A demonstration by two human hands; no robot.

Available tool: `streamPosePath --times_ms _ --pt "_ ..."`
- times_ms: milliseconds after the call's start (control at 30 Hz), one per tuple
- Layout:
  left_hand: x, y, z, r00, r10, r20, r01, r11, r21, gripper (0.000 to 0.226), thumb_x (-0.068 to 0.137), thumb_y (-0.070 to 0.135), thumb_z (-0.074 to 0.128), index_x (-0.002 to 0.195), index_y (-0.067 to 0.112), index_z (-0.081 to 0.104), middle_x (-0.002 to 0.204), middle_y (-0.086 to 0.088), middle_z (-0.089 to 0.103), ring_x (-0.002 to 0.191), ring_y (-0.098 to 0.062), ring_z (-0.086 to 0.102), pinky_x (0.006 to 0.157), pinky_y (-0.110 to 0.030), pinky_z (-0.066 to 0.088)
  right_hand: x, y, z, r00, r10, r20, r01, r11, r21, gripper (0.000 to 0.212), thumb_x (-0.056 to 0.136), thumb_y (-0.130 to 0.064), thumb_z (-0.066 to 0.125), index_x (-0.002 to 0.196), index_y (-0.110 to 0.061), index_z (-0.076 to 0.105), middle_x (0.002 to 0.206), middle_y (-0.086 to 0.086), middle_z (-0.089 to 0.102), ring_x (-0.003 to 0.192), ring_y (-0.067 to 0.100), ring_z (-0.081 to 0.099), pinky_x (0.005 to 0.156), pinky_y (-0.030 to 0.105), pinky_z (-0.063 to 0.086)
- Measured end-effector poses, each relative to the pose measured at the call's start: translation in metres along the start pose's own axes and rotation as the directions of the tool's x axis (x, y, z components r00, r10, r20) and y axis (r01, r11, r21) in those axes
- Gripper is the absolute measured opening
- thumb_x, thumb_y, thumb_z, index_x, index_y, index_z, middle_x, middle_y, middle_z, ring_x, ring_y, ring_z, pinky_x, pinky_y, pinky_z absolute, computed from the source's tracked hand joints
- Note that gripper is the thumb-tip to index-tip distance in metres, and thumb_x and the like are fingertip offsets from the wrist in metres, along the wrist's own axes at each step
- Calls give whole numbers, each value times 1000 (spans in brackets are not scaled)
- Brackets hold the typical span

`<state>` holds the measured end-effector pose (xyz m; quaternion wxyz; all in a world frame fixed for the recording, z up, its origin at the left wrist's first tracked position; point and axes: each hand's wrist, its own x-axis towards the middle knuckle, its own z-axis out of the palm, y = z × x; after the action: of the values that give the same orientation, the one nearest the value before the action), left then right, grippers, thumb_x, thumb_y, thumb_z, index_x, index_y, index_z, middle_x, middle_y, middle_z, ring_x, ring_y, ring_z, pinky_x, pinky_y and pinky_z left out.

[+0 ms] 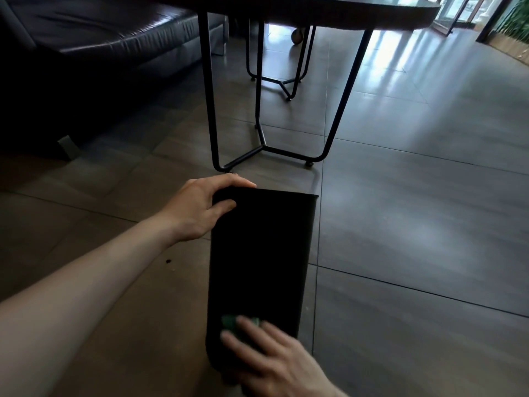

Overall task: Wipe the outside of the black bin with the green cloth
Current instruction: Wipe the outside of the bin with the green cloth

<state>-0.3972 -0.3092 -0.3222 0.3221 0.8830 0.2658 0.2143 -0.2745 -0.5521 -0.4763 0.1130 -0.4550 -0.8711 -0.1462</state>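
Table legs (pixel 259 130) just beyond bin (pixel 257 253) — sofa (pixel 100 38) left.

Black bin (pixel 257 253): tall, rectangular, plain dark walls, laid over on tiled floor, long side turned up toward camera. Far end seen as straight edge near table's foot; which end is mouth cannot be told. Far left corner gripped by left hand (pixel 200 209), thumb laid on upper face. Green cloth (pixel 229 322): small, blurred, mostly hidden, pressed flat against near end of upper face under spread fingers of right hand (pixel 274 359).
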Motion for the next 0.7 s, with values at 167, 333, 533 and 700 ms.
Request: streamPosePath --times_ms 167,333,533,700 --pt "-1 0 4 999 36 9 -36 999 -41 49 91 -1 63 124 35 66 123 20 67 121 9 55 97 1 33 -11 25 -20 993 95 -74 -90 994 63 23 106 -28 53 123 -34 65 161 0 42 149 31 38 106 42 51" --pt "4 4 10 997 74 23 -74 997 -36 47 93 0 63 126 34 65 128 18 65 126 17 47 100 2 30 42 103 -62 844 447 -297 -436 894 109 42 100 -12 63 140 -22 61 160 10 41 153 36 28 112 55 45" --pt "3 -4 2 999 42 5 -42 999 -24 48 92 -1 63 125 35 66 122 28 63 119 19 51 95 4 31 33 78 -41 947 261 -189 -257 965 45 42 105 -19 57 147 -22 54 164 11 33 154 39 23 117 54 37" --pt "-2 -6 -2 1000 17 11 -17 1000 -9 49 92 2 64 125 39 65 123 24 65 120 12 54 96 1 35 -14 36 -19 999 8 -31 -8 1000 -3 34 108 -19 52 140 -30 58 163 5 39 152 34 31 111 44 46"
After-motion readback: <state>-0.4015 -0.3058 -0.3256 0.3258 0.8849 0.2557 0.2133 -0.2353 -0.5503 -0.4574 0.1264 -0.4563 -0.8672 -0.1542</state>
